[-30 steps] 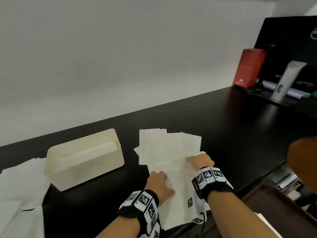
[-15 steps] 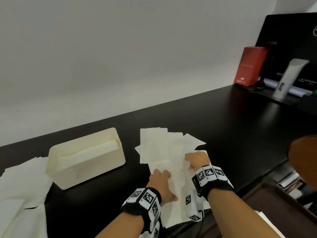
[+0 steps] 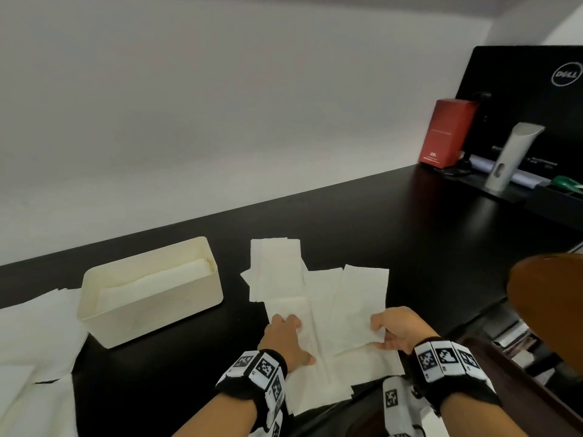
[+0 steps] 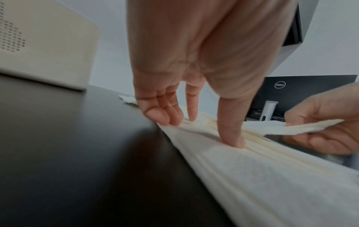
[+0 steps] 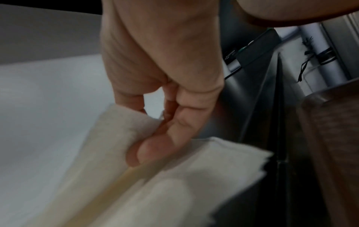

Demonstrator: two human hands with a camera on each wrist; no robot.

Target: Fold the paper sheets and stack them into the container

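Two grips are sharing one job here. My right hand (image 3: 396,329) is pinching the near right edge of the top paper sheet (image 3: 342,320) between thumb and curled fingers (image 5: 174,132) — the right wrist view is showing that edge lifted clear of the sheets beneath. I am holding it there, I judge, so the lifted side can swing over to start the fold. My left hand (image 3: 285,337) is lying spread, with fingertips (image 4: 233,141) and thumb pressing straight down on the left part of the same sheet. That pressure is working as an anchor, so the paper is not sliding on the slick black surface (image 3: 410,222) while the other side is rising.

Beneath and beyond both hands, more loose sheets (image 3: 277,266) are fanning out untidily, some overlapping, waiting their turn. Left of them, well within reach of my left hand, the cream container (image 3: 176,310) is standing open-topped with folded paper already lying inside — so the task is partly along. Farther left, another pile of sheets (image 3: 34,335) is resting at the edge of the head view. Far off to the right, a red box (image 3: 448,134) and a monitor (image 3: 536,99) are staying out of the way.
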